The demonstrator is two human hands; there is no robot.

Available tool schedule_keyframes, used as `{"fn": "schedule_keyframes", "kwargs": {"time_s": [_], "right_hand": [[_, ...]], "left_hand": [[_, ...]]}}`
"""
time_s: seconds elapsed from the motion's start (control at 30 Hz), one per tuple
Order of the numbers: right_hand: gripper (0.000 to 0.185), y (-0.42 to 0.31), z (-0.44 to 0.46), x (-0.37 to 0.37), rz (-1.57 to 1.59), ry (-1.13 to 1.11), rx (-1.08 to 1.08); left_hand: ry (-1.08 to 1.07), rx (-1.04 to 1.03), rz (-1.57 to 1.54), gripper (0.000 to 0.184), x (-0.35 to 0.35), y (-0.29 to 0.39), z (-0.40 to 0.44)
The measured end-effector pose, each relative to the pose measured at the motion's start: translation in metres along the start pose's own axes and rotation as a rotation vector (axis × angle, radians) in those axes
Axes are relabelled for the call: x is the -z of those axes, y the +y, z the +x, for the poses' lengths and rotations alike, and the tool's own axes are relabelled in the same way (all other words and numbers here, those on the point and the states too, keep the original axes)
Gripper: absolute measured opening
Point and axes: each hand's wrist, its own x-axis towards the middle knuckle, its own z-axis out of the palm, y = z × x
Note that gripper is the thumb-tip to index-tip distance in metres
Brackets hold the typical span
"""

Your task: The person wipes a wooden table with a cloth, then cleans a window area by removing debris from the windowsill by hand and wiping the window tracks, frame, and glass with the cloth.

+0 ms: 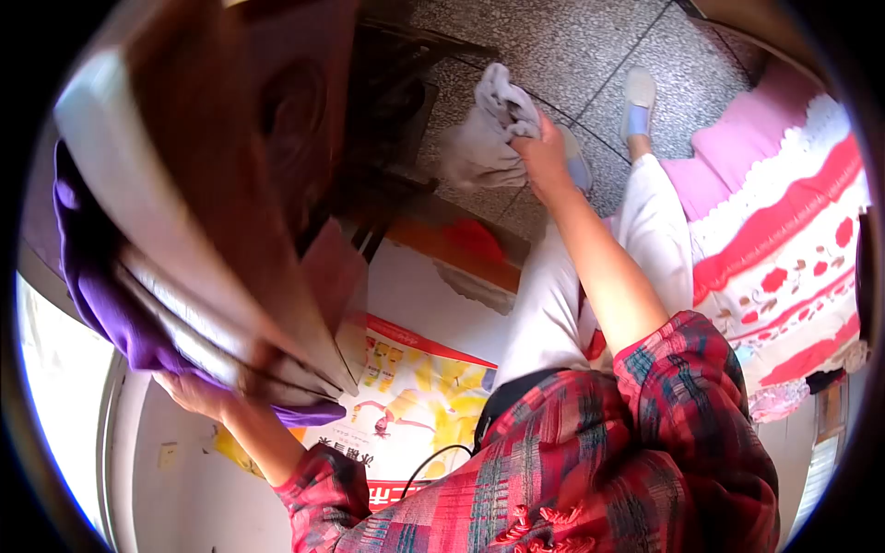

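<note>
A crumpled grey cloth (493,138) is bunched in my right hand (544,155), with the fingers closed round it above the tiled floor. At the left, my left hand (195,394) grips the lower edge of a purple cloth (138,323), its fingertips partly hidden by the fabric. That cloth lies along a large brown and pale panel-like object (203,212), which is blurred and tilted close to the camera. What the object is cannot be made out.
A colourful printed sheet (406,396) lies below a white surface (415,286). Dark furniture (387,101) stands behind. My legs and one shoe (639,88) show over the speckled floor (590,37). At the right is a bed cover with red flowers (784,276) and a pink cloth (747,138).
</note>
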Motion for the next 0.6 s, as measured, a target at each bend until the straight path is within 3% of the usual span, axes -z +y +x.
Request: {"fn": "schedule_keyframes", "kwargs": {"time_s": [0.1,0.17,0.2,0.23,0.3,0.37,0.57,0.6], "right_hand": [[0.056,0.013,-0.026,0.033,-0.398,0.202,0.122],[0.057,0.018,-0.046,0.049,-0.440,0.247,0.132],[0.057,0.021,-0.052,0.055,-0.429,0.257,0.116],[0.058,0.024,-0.057,0.059,-0.415,0.263,0.100],[0.057,0.014,-0.072,0.059,-0.398,0.232,0.093],[0.057,0.017,-0.079,0.057,-0.318,0.227,0.109],[0.058,0.037,-0.102,0.047,-0.177,0.143,0.077],[0.059,0.039,-0.127,0.038,-0.170,0.096,0.044]], "left_hand": [[0.000,-0.075,-0.160,0.038,-0.007,-0.003,-0.003],[-0.024,0.014,-0.426,0.039,-0.004,-0.013,0.009],[-0.041,0.082,-0.607,0.039,-0.006,-0.014,0.013],[-0.030,0.006,-0.535,0.040,-0.006,-0.017,0.009],[-0.080,0.053,-0.677,0.041,-0.006,-0.019,0.015],[-0.075,-0.023,-0.660,0.038,-0.006,-0.031,0.021],[-0.142,0.039,-0.797,0.027,-0.007,-0.049,0.060],[-0.098,-0.050,-0.696,0.026,-0.007,-0.052,0.063]]}}
